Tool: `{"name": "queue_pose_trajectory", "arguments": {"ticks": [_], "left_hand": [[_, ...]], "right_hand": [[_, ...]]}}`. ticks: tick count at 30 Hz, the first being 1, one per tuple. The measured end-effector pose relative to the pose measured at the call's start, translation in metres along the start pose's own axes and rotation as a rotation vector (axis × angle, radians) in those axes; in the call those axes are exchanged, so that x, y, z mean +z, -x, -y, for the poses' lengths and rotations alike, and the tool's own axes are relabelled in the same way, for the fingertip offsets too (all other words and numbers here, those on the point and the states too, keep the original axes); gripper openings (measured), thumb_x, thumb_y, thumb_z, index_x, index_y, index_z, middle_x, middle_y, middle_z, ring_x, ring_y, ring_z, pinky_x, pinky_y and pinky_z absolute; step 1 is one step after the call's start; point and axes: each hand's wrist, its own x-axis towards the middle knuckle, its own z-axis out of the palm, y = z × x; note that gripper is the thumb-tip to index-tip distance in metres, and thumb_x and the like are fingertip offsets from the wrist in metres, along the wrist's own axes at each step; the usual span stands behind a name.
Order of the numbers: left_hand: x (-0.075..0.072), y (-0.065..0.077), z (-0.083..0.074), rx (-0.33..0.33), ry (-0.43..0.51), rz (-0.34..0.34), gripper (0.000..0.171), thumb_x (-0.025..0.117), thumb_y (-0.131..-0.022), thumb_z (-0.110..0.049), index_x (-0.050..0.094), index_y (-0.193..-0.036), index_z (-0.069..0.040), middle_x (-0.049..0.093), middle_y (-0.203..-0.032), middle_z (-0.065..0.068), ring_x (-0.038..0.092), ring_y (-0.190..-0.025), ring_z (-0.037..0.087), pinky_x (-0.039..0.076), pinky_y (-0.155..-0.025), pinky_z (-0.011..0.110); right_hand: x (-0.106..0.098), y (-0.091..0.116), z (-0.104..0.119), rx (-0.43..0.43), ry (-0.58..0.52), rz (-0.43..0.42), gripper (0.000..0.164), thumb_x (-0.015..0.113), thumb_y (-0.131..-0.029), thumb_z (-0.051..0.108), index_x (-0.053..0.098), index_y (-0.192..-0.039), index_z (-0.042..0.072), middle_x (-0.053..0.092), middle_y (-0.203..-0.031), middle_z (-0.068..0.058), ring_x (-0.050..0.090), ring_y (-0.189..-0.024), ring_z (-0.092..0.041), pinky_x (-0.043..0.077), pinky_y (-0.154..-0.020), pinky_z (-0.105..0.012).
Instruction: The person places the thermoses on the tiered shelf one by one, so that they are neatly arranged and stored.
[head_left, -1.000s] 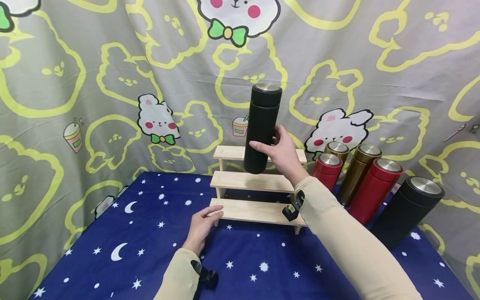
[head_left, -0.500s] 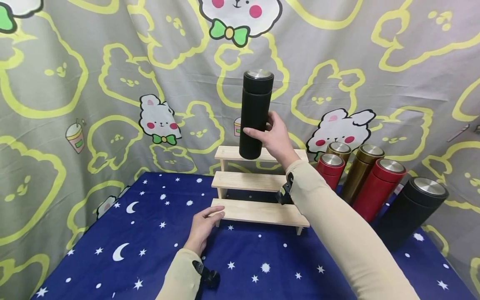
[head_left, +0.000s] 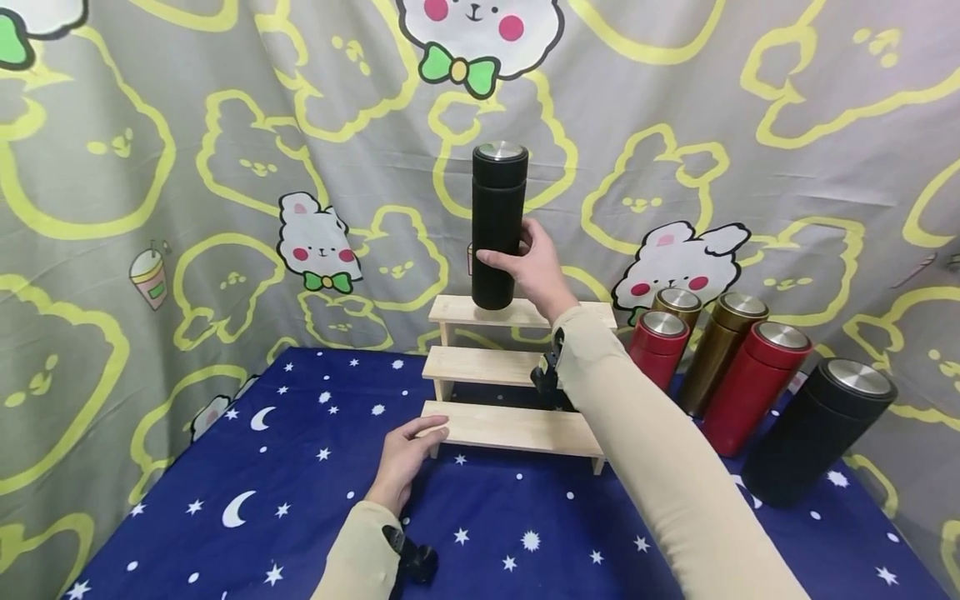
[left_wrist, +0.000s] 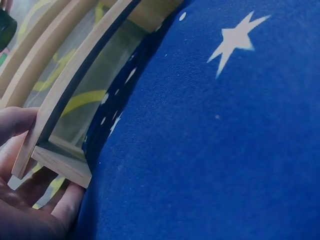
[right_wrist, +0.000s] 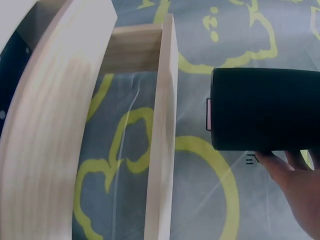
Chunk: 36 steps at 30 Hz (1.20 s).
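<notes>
A black thermos bottle (head_left: 495,208) with a silver lid top is held upright in my right hand (head_left: 536,267), thumb on the near side and fingers behind. In the right wrist view, a gap separates the thermos base (right_wrist: 235,110) from the top shelf (right_wrist: 162,125). The three-step wooden stand (head_left: 517,425) stands on the table. My left hand (head_left: 405,458) grips the left end of its lowest shelf. In the left wrist view, the thumb of that hand (left_wrist: 30,215) lies on the board, with fingers around the end support (left_wrist: 65,165).
To the right stand two red thermoses (head_left: 757,387) (head_left: 658,350), two bronze ones (head_left: 720,354) (head_left: 678,302) and a larger black one (head_left: 817,433). A blue star-patterned cloth (head_left: 300,500) covers the table. A grey cartoon curtain (head_left: 225,167) hangs close behind the stand.
My right hand has carried the black thermos left and upward, then farther back over the top shelf. The left hand has kept its place on the stand.
</notes>
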Motion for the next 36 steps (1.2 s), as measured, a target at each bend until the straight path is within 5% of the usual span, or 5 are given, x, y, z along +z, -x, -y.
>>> {"name": "queue_pose_trajectory", "arguments": {"ticks": [10,20,36], "left_hand": [[0.0,0.001,-0.001,-0.012,-0.02,0.002,0.024,0.078,-0.081,-0.013,0.077,-0.104,-0.006,0.064,-0.122,0.009,0.054,-0.106,0.024,0.04,-0.079,0.033],[0.002,0.0,-0.002,-0.014,-0.001,0.006,0.026,0.079,-0.08,-0.012,0.077,-0.105,-0.006,0.065,-0.118,0.009,0.058,-0.092,0.019,0.042,-0.076,0.032],[0.001,0.0,0.0,-0.002,0.003,0.0,0.023,0.079,-0.08,-0.011,0.077,-0.103,-0.006,0.066,-0.118,0.008,0.055,-0.092,0.02,0.041,-0.074,0.031]], "right_hand": [[0.004,-0.007,-0.006,0.067,0.04,0.003,0.065,0.083,-0.08,0.015,0.047,-0.134,0.005,0.056,-0.125,-0.01,0.055,-0.112,-0.025,0.042,-0.097,-0.038],[0.007,-0.008,-0.018,0.075,0.091,0.001,0.062,0.082,-0.081,0.015,0.047,-0.131,0.004,0.056,-0.121,-0.011,0.056,-0.108,-0.025,0.043,-0.095,-0.038],[0.006,-0.008,-0.021,0.12,0.113,0.022,0.065,0.081,-0.081,0.014,0.044,-0.133,0.001,0.054,-0.122,-0.015,0.054,-0.11,-0.029,0.042,-0.096,-0.041]]}}
